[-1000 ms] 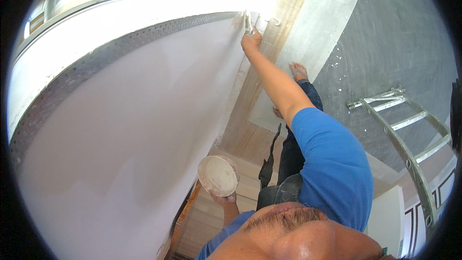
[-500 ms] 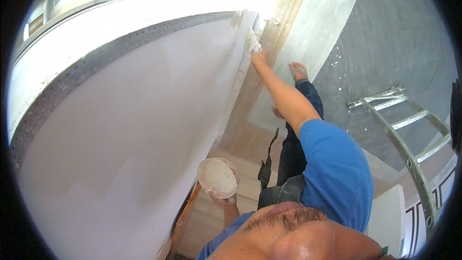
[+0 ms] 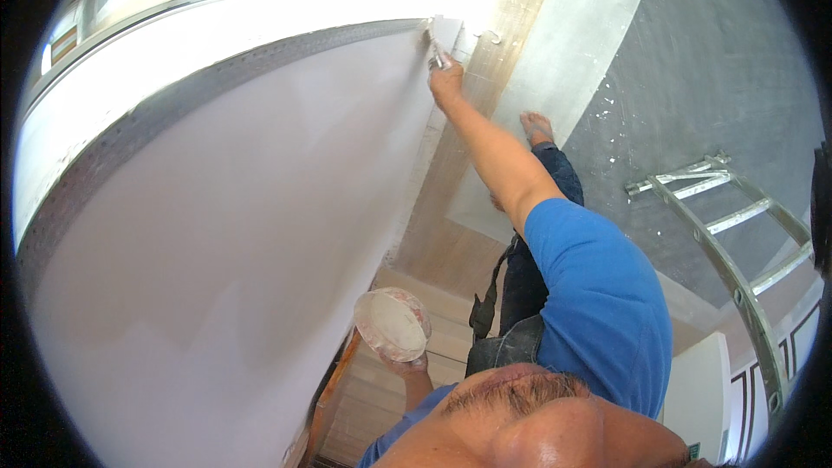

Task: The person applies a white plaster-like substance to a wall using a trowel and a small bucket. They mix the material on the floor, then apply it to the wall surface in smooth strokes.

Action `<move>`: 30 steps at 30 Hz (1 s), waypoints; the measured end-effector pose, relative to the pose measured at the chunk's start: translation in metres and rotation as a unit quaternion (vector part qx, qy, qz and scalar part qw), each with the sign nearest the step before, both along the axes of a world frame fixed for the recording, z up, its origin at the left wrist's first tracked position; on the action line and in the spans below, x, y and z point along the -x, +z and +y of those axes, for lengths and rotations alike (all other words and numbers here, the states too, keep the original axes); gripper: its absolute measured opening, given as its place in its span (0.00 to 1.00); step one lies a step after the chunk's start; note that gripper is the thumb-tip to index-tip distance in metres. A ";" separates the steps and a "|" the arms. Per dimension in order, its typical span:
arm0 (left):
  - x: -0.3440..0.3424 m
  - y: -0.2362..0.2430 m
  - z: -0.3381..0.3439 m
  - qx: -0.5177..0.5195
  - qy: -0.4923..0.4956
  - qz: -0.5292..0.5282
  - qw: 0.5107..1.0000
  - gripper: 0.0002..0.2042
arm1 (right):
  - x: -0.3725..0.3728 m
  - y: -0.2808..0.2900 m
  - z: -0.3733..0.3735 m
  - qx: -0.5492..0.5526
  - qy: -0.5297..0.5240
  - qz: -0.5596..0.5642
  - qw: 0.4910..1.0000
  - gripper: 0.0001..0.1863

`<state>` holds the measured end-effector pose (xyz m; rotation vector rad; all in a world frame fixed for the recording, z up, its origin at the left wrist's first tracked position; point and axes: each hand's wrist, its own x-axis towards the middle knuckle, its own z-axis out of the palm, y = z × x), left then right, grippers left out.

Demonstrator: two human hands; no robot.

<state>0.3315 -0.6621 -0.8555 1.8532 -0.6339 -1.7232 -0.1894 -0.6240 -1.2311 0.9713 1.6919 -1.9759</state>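
Note:
In my left hand [image 3: 406, 366] is a round, shallow bowl [image 3: 392, 322], tilted, with whitish paste inside and smears on its rim. My fingers are closed under its near side. My right arm reaches far forward. The right hand [image 3: 447, 80] is closed around a small, pale-smeared hand tool [image 3: 438, 57]; its exact kind is too small to make out. The tool's tip is at the far lower corner of a smooth white wall surface [image 3: 225, 208], close to the end of a grey perforated edge strip [image 3: 217, 56].
An aluminium ladder [image 3: 711, 225] stands at the right on the dark grey floor [image 3: 693, 61], which has white specks. Tan boards and a pale strip [image 3: 563, 52] run beside the wall. My bare foot [image 3: 537, 127] rests on the pale strip. A white cabinet-like panel [image 3: 700, 390] is at lower right.
My right hand has moved a little left and away from me with the tool, from beside the wall's foot to its far corner. The bowl has tilted slightly in my left hand.

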 end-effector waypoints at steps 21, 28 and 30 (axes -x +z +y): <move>0.030 -0.016 -0.003 -0.022 -0.051 0.006 0.998 0.43 | 0.008 0.009 -0.010 -0.092 -0.006 0.109 0.990 0.21; 0.034 -0.022 -0.002 -0.035 -0.057 0.003 0.998 0.44 | -0.042 -0.005 0.008 -0.111 0.167 0.086 0.976 0.23; 0.038 -0.022 -0.003 -0.039 -0.067 0.004 0.997 0.44 | -0.056 -0.006 0.022 -0.106 0.163 0.092 0.977 0.23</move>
